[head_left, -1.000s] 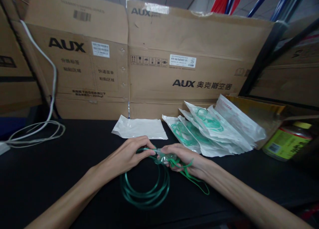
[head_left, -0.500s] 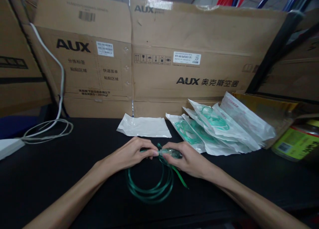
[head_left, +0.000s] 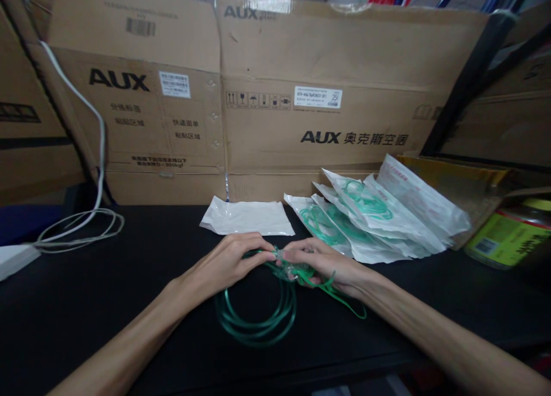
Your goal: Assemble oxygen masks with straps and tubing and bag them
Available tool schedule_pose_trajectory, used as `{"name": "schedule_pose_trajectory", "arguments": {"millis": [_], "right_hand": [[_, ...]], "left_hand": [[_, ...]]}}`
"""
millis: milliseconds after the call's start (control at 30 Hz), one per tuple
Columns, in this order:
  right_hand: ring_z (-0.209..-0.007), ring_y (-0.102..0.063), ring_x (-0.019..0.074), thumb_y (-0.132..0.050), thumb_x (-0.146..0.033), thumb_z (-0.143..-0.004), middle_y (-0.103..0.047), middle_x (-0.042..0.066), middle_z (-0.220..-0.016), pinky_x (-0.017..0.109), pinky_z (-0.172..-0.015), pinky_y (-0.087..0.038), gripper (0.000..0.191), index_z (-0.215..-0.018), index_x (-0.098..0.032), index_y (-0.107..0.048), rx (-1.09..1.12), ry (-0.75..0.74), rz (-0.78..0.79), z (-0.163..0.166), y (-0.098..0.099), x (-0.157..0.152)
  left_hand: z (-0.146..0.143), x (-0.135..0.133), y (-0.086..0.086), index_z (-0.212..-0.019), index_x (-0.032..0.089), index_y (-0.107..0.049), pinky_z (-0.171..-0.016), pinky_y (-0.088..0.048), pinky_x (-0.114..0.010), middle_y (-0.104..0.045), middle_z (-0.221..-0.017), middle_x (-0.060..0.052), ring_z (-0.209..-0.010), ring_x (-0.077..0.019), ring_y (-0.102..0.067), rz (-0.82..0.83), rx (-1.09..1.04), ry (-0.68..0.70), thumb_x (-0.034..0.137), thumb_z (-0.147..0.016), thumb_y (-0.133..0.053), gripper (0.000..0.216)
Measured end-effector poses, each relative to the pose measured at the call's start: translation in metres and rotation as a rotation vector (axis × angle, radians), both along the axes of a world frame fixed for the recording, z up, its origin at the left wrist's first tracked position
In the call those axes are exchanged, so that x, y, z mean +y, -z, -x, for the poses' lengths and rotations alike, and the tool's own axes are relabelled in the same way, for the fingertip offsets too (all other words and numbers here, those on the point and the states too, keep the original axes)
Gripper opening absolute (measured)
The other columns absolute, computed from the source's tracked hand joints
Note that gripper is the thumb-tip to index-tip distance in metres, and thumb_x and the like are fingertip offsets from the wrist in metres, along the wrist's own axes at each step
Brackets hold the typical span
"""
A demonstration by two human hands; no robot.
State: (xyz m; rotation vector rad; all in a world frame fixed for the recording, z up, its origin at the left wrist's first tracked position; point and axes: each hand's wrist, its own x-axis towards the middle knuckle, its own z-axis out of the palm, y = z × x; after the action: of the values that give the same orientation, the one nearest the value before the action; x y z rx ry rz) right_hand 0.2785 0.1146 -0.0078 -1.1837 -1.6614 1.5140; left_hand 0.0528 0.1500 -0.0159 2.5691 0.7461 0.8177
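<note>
Tubing coil by left hand, tabletop strip before near edge

Desk, clock centred between left hand and right hand: tubing coil at seven, on the near side; lone packet at eleven; stack of packets overlapping at two; jar well beyond at three. Cable looped on desk at nine, block just left of loops. Cardboard upright behind packets, spanning ten to two.
</note>
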Motion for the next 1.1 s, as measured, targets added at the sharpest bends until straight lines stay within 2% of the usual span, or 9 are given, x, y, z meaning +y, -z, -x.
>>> {"name": "schedule_pose_trajectory", "arguments": {"millis": [133, 300, 467, 633, 767, 867, 967, 1100], "right_hand": [[-0.045, -0.041, 0.0057, -0.073, -0.056, -0.080, -0.061, 0.003, -0.063, 0.017, -0.039, -0.019, 0.047, -0.087, -0.010, -0.066, 0.077, 0.008, 0.089, 0.004, -0.003, 0.002], [-0.046, -0.049, 0.0068, -0.057, -0.063, -0.090, -0.068, 0.009, -0.074, 0.018, -0.041, -0.027, 0.055, -0.089, -0.009, -0.066, 0.209, -0.056, 0.068, -0.002, -0.004, 0.000], [-0.055, -0.060, 0.0102, -0.061, -0.052, -0.093, -0.072, 0.013, -0.086, 0.019, -0.048, -0.039, 0.046, -0.099, -0.007, -0.067, 0.246, -0.071, 0.023, -0.006, 0.002, 0.001], [-0.060, -0.063, 0.0131, -0.056, -0.050, -0.095, -0.072, 0.015, -0.087, 0.021, -0.051, -0.043, 0.046, -0.097, -0.006, -0.069, 0.268, -0.050, 0.074, -0.004, 0.004, 0.002], [-0.064, -0.065, 0.0160, -0.053, -0.042, -0.096, -0.070, 0.013, -0.080, 0.023, -0.054, -0.045, 0.040, -0.093, -0.006, -0.069, 0.325, -0.077, 0.082, -0.003, 0.004, 0.002], [-0.068, -0.066, 0.0170, -0.051, -0.033, -0.094, -0.069, 0.010, -0.076, 0.024, -0.059, -0.047, 0.032, -0.101, -0.007, -0.068, 0.378, -0.095, 0.109, -0.004, 0.003, 0.001], [-0.071, -0.066, 0.0169, -0.051, -0.025, -0.088, -0.070, 0.010, -0.080, 0.024, -0.061, -0.047, 0.032, -0.109, -0.007, -0.065, 0.401, -0.125, 0.118, -0.007, 0.000, 0.001], [-0.082, -0.070, 0.0208, -0.055, -0.022, -0.087, -0.071, 0.013, -0.089, 0.025, -0.064, -0.051, 0.031, -0.112, -0.005, -0.064, 0.412, -0.168, 0.130, -0.010, -0.001, 0.001]], "left_hand": [[0.000, 0.004, 0.000, -0.103, 0.021, -0.072, -0.084, -0.044, -0.025, -0.072, -0.098, -0.001, -0.091, -0.0151, -0.065, -0.006, 0.038, 0.006, 0.031, -0.101, -0.055, 0.019], [0.003, 0.010, 0.003, -0.101, 0.019, -0.068, -0.091, -0.043, -0.030, -0.069, -0.100, -0.002, -0.097, -0.0178, -0.061, -0.094, 0.057, -0.059, 0.030, -0.101, -0.053, 0.018], [0.001, 0.006, 0.001, -0.110, 0.021, -0.068, -0.097, -0.043, -0.032, -0.065, -0.109, -0.004, -0.107, -0.0193, -0.058, -0.117, -0.008, -0.131, 0.032, -0.100, -0.056, 0.020], [-0.012, -0.010, -0.007, -0.110, 0.023, -0.069, -0.090, -0.045, -0.028, -0.065, -0.105, -0.002, -0.101, -0.0160, -0.061, -0.045, -0.113, -0.141, 0.036, -0.102, -0.052, 0.023], [-0.024, -0.018, -0.010, -0.114, 0.026, -0.068, -0.090, -0.046, -0.029, -0.064, -0.109, -0.001, -0.101, -0.0170, -0.061, -0.024, -0.065, -0.125, 0.040, -0.097, -0.059, 0.024], [-0.030, -0.017, -0.011, -0.121, 0.026, -0.065, -0.095, -0.046, -0.034, -0.062, -0.117, -0.004, -0.108, -0.0211, -0.059, -0.030, 0.004, -0.136, 0.048, -0.091, -0.066, 0.037], [-0.032, -0.011, -0.014, -0.120, 0.025, -0.065, -0.099, -0.045, -0.037, -0.063, -0.119, -0.005, -0.113, -0.0241, -0.057, -0.030, 0.065, -0.135, 0.056, -0.085, -0.070, 0.047], [-0.029, -0.005, -0.016, -0.119, 0.025, -0.065, -0.099, -0.045, -0.037, -0.065, -0.118, -0.004, -0.113, -0.0236, -0.058, -0.030, 0.097, -0.089, 0.052, -0.083, -0.074, 0.047]]}}
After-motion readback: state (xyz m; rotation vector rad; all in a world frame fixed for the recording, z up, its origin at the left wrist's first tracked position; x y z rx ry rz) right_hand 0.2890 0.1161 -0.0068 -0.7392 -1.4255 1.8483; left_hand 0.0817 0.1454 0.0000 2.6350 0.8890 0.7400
